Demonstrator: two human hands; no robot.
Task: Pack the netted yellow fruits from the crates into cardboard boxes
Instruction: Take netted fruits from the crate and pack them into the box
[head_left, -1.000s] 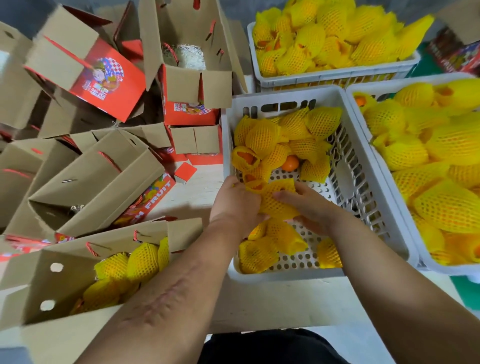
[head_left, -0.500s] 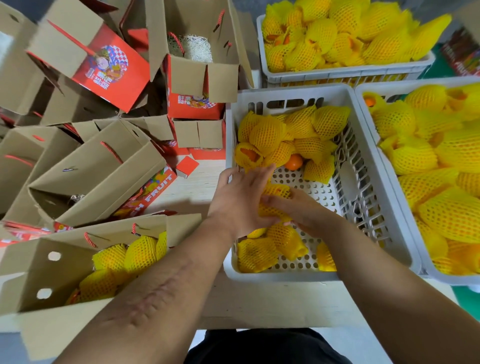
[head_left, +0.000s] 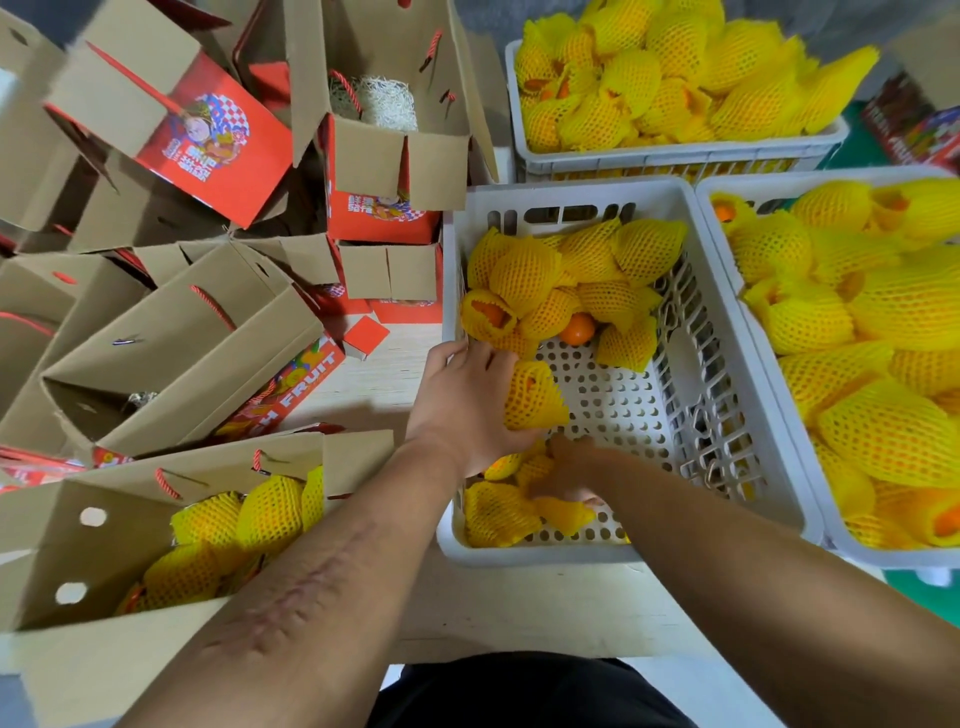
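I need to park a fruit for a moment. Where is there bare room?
Bare perforated floor in the middle crate, between the far fruit pile and both hands. Also the table strip before that crate. The right crate is heaped.

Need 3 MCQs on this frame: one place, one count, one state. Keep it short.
1. Where is the open box that already holds netted fruits?
A) near left B) far right C) inside a crate

2. How many white crates show?
A) one B) three C) five

3. What is the left hand doing?
A) resting flat on the table B) folding a flap C) gripping a netted fruit

Answers:
1 A: it sits beside the left forearm.
2 B: the middle crate, the far crate and the right crate.
3 C: its fingers wrap the net over the middle crate.
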